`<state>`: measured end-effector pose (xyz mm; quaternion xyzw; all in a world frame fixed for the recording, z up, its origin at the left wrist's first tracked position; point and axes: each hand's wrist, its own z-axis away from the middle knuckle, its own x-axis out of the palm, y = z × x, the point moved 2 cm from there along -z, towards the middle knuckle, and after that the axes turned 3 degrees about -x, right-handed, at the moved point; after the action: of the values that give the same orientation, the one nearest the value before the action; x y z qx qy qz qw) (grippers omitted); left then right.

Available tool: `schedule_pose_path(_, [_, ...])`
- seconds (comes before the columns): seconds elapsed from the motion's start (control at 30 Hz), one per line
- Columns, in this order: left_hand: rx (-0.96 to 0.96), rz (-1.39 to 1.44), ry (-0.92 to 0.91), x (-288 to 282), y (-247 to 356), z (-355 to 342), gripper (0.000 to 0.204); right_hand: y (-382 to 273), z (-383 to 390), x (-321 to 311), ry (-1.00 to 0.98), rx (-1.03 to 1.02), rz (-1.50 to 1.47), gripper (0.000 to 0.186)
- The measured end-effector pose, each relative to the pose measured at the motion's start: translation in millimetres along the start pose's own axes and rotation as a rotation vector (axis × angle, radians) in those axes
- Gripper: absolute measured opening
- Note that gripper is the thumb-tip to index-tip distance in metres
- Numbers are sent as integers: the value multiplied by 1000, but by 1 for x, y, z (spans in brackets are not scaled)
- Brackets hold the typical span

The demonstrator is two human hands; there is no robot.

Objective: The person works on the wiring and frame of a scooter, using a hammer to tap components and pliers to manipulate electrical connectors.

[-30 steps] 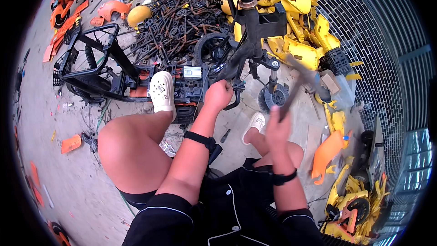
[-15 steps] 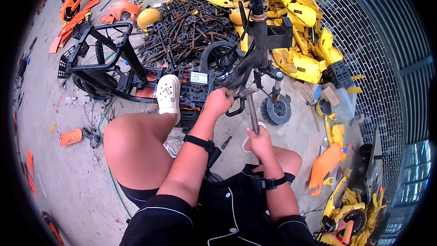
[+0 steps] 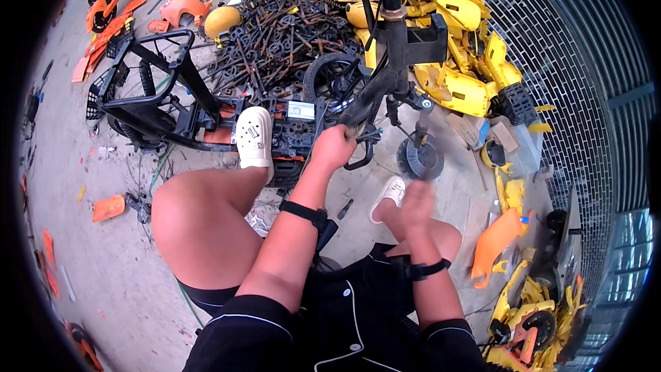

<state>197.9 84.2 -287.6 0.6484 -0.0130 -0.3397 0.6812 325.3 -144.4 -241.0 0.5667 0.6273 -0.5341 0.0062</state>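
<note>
My left hand (image 3: 332, 145) is closed at the lower part of a black scooter frame (image 3: 377, 96), beside a bent black tube; what its fingers grip is hidden. Blurred by motion, my right hand (image 3: 418, 203) is wrapped round the handle of a hammer (image 3: 430, 155), raised to the right of the frame in front of a round hub (image 3: 412, 162). The black deck (image 3: 289, 134) lies under my left foot in a cream clog (image 3: 253, 136), with an open rear frame (image 3: 158, 62) at its left.
Behind stand heaps of rusty dark metal parts (image 3: 261, 41) and yellow plastic panels (image 3: 461, 89). Orange pieces (image 3: 109, 208) lie on the concrete floor (image 3: 96, 269); an orange panel (image 3: 496, 241) and more scrap are at my right. A brick wall (image 3: 537, 62) borders the right side.
Half a second ago the hammer head was at the frame by my left hand; now the hammer is swung away to the right. My left hand remains closed in nearly the same place.
</note>
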Motion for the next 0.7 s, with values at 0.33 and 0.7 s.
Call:
schedule_pose_path(0.33, [16, -25, 19, -7, -6, 0, 22, -141, -93, -75, 22, 166, -385, 52])
schedule_pose_path(0.7, [56, -24, 42, -3, -1, 2, 21, -72, -48, -17, -237, 228, 25, 53])
